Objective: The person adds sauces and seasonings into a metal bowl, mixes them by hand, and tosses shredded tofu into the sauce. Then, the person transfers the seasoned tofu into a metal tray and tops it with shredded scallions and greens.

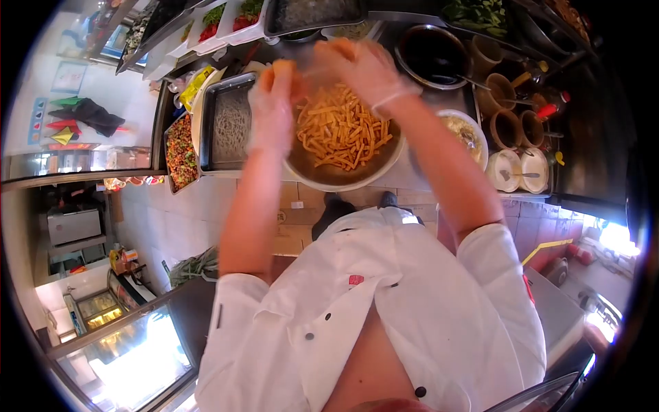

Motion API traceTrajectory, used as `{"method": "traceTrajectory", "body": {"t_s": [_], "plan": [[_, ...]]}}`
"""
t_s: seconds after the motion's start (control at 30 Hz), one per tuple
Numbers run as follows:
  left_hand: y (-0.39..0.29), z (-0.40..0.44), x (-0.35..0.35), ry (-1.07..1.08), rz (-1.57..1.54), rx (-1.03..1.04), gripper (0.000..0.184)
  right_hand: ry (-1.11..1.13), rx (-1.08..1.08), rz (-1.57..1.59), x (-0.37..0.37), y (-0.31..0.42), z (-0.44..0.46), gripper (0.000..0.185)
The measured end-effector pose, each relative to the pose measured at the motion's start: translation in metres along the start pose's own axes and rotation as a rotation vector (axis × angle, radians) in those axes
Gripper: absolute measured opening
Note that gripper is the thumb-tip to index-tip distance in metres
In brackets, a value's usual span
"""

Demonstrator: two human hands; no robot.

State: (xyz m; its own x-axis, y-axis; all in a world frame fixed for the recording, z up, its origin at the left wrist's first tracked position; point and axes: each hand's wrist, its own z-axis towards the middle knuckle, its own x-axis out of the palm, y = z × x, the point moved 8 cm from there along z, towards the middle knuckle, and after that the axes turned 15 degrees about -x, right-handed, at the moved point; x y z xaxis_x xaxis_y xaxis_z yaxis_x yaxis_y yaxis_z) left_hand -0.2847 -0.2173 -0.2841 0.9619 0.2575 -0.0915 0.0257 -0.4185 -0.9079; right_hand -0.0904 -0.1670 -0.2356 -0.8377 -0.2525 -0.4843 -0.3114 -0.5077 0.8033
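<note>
A wide metal bowl [343, 184] at the counter's front edge holds a heap of orange-brown cut strips [347, 130], perhaps fries or strips of tofu. My left hand [273, 99], in a clear plastic glove, is raised over the bowl's left rim. Above the far side of the bowl is my right hand [364, 72], gloved likewise, its wrist bent inward. Orange colour shows at the fingers of both hands. Motion blurs them, so I cannot tell whether they grip any strips.
Left of the bowl lie a dark rectangular tray [230, 127] and a tray of chopped mixed vegetables [182, 151]. On the right are a pan of dark liquid [434, 55], a white bowl [465, 137], brown cups [506, 128] and white tubs [518, 170]. Ingredient containers [226, 24] line the back.
</note>
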Motion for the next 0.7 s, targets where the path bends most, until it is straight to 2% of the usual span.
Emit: {"method": "traceTrajectory", "body": {"t_s": [0.03, 0.07, 0.1, 0.13, 0.2, 0.27, 0.37, 0.43, 0.5, 0.53, 0.6, 0.63, 0.67, 0.7], "plan": [[0.067, 0.038, -0.005, -0.091, 0.017, -0.038, 0.045, -0.073, 0.02, -0.007, 0.021, -0.027, -0.015, 0.06], [0.116, 0.056, -0.008, -0.189, 0.028, -0.081, 0.045, -0.038, 0.06, -0.022, 0.059, -0.064, -0.041, 0.06], [0.157, 0.049, 0.006, -0.069, -0.092, -0.328, 0.045, -0.002, 0.099, -0.038, 0.096, -0.1, -0.067, 0.059], [0.185, 0.036, 0.018, 0.054, -0.214, -0.559, 0.045, 0.127, 0.15, -0.066, 0.129, -0.136, -0.09, 0.058], [0.177, 0.044, 0.004, 0.083, -0.211, -0.496, 0.045, 0.139, 0.173, -0.087, 0.123, -0.155, -0.1, 0.056], [0.182, 0.028, -0.017, 0.068, -0.258, -0.444, 0.043, 0.185, 0.23, -0.029, 0.123, -0.144, -0.118, 0.052], [0.089, 0.017, -0.026, 0.043, -0.324, -0.195, 0.038, 0.158, 0.227, 0.048, 0.034, -0.062, -0.053, 0.048], [0.041, -0.011, -0.032, 0.004, -0.315, -0.058, 0.035, 0.156, 0.222, 0.042, 0.007, -0.032, -0.037, 0.048], [0.033, -0.015, -0.041, -0.165, -0.182, 0.097, 0.035, -0.159, 0.121, 0.049, 0.007, -0.051, -0.035, 0.043], [0.03, -0.016, -0.041, -0.244, -0.116, 0.178, 0.035, -0.052, 0.14, 0.034, 0.039, -0.07, -0.05, 0.045], [0.119, 0.006, -0.011, -0.258, 0.035, -0.276, 0.062, 0.169, 0.163, 0.001, 0.103, -0.107, -0.082, 0.052], [0.182, 0.034, 0.008, 0.171, -0.383, -0.509, 0.07, 0.579, 0.16, -0.348, 0.141, -0.132, -0.107, 0.058], [0.169, 0.024, 0.006, 0.103, -0.19, -0.478, 0.068, 0.533, -0.18, -0.36, 0.149, -0.122, -0.113, 0.051], [0.157, 0.021, 0.005, 0.166, -0.272, -0.428, 0.064, 0.355, -0.131, -0.21, 0.131, -0.113, -0.109, 0.049]]}}
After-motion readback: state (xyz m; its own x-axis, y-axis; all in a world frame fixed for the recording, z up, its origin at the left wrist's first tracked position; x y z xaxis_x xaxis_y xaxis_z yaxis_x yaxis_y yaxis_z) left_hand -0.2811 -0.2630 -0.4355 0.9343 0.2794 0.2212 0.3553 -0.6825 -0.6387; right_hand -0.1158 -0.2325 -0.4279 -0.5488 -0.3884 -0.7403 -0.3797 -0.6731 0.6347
